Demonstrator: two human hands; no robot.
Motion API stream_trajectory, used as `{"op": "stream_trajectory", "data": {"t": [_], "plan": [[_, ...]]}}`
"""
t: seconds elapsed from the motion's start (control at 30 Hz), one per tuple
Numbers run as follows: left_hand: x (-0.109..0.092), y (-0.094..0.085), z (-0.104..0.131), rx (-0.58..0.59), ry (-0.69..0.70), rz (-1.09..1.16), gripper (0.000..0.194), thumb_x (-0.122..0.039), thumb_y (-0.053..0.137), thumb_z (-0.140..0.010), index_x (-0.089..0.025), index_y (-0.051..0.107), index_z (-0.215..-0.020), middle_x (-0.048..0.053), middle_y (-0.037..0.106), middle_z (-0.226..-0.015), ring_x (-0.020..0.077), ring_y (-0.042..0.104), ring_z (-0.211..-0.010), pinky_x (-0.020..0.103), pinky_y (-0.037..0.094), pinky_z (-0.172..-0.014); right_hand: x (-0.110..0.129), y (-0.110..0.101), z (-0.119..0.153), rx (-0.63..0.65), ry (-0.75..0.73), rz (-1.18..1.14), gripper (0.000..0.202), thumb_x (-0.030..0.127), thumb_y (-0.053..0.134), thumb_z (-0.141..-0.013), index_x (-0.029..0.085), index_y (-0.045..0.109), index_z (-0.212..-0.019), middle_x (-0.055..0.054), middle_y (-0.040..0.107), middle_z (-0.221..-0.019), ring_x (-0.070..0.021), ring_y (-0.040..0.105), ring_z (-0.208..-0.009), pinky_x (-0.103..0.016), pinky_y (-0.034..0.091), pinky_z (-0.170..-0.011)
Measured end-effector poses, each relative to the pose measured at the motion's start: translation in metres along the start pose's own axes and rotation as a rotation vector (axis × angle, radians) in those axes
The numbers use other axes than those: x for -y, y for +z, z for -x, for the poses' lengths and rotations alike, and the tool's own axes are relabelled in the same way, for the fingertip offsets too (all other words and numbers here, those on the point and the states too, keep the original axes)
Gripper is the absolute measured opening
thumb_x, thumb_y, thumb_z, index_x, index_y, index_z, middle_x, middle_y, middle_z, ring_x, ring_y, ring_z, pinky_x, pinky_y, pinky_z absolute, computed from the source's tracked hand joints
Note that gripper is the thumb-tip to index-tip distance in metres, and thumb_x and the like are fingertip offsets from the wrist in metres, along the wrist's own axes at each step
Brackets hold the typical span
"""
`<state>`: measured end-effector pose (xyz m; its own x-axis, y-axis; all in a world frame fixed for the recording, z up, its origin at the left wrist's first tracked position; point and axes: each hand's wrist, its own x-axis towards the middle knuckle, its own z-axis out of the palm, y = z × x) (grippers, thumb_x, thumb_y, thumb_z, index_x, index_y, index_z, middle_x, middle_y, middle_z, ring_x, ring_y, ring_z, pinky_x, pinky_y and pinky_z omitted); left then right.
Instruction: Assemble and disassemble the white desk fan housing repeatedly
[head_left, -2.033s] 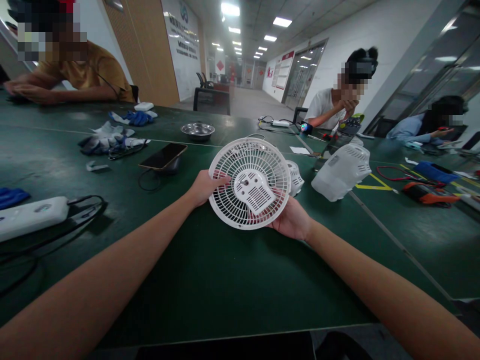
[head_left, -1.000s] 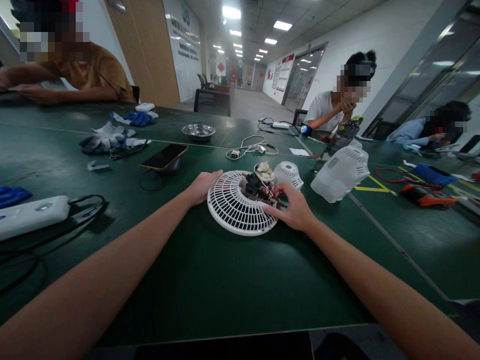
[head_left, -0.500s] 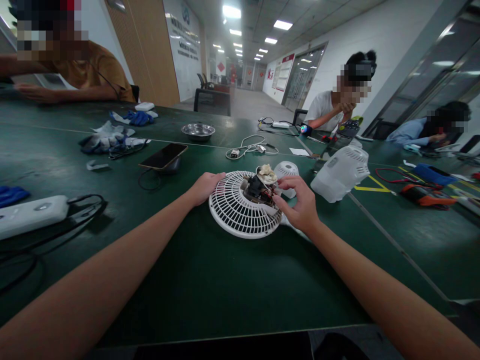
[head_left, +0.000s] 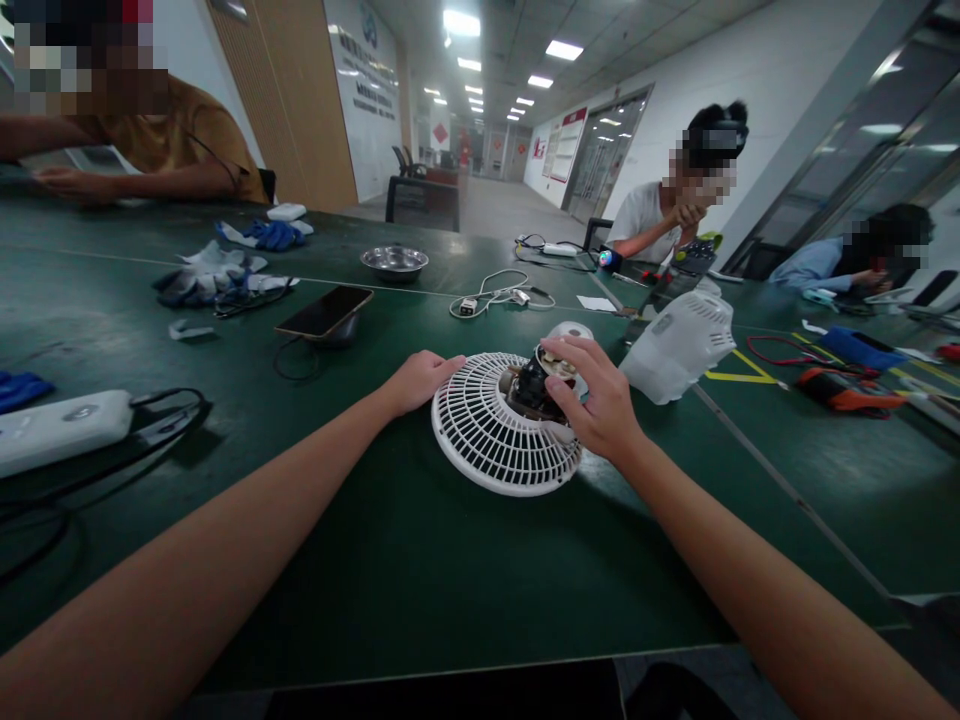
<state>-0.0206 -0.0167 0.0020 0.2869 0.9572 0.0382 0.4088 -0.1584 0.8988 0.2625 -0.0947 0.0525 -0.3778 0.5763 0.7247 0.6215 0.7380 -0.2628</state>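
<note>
A round white fan grille (head_left: 499, 445) lies on the green table in front of me, with a dark motor assembly (head_left: 531, 385) at its centre. My left hand (head_left: 426, 382) holds the grille's left rim, its fingertips partly hidden behind the edge. Around the top of the motor assembly my right hand (head_left: 598, 400) is closed, thumb on the near side and fingers over the cream part on top. Just behind that hand stands a white rounded cover (head_left: 571, 330), mostly hidden by it.
A translucent white housing (head_left: 679, 345) stands to the right, near an orange multimeter (head_left: 847, 388). Farther back are a metal bowl (head_left: 395, 262), a white cable (head_left: 495, 298) and a phone (head_left: 326, 312). Gloves (head_left: 214, 280) and a power strip (head_left: 67, 430) lie left. Several people sit around the table.
The fan grille has shifted slightly right and toward me, and tilted a little. My right hand has moved from the motor's side to over its top. My left hand has followed the rim.
</note>
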Motion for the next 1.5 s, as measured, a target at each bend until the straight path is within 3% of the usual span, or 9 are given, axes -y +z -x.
{"op": "stream_trajectory", "data": {"t": [0.3, 0.53, 1.03, 1.5], "plan": [[0.004, 0.002, -0.003, 0.009, 0.063, -0.105, 0.056, -0.059, 0.052, -0.093, -0.02, 0.06, -0.054, 0.001, 0.054, -0.051, 0.0139, 0.044, -0.048, 0.029, 0.031, -0.053, 0.006, 0.003, 0.0, -0.129, 0.069, -0.046, 0.018, 0.029, 0.06, -0.096, 0.029, 0.061, -0.113, -0.005, 0.07, -0.117, -0.0253, 0.067, -0.11, -0.048, 0.053, -0.097], [0.001, 0.004, 0.002, 0.03, 0.115, -0.125, 0.058, -0.058, 0.051, -0.095, -0.021, 0.055, -0.051, 0.0, 0.049, -0.049, 0.0134, 0.04, -0.047, 0.03, 0.03, -0.053, 0.006, 0.003, -0.001, -0.223, 0.183, -0.18, 0.026, 0.031, 0.069, -0.089, 0.029, 0.061, -0.114, -0.004, 0.072, -0.112, -0.0231, 0.07, -0.1, -0.043, 0.055, -0.085], [-0.001, 0.004, 0.003, 0.046, 0.098, -0.094, 0.057, -0.059, 0.053, -0.094, -0.02, 0.058, -0.052, 0.001, 0.054, -0.051, 0.0143, 0.045, -0.048, 0.03, 0.033, -0.053, -0.007, 0.001, 0.006, -0.133, 0.289, -0.459, 0.028, 0.034, 0.067, -0.091, 0.03, 0.062, -0.119, -0.006, 0.073, -0.127, -0.0254, 0.072, -0.11, -0.047, 0.057, -0.094], [0.001, 0.004, 0.002, 0.043, 0.082, -0.128, 0.057, -0.059, 0.051, -0.094, -0.021, 0.056, -0.052, 0.001, 0.053, -0.052, 0.0147, 0.045, -0.049, 0.031, 0.032, -0.053, -0.008, -0.002, 0.007, -0.122, 0.224, -0.427, 0.031, 0.033, 0.066, -0.092, 0.031, 0.064, -0.123, -0.006, 0.072, -0.126, -0.0252, 0.071, -0.11, -0.046, 0.057, -0.095]]}}
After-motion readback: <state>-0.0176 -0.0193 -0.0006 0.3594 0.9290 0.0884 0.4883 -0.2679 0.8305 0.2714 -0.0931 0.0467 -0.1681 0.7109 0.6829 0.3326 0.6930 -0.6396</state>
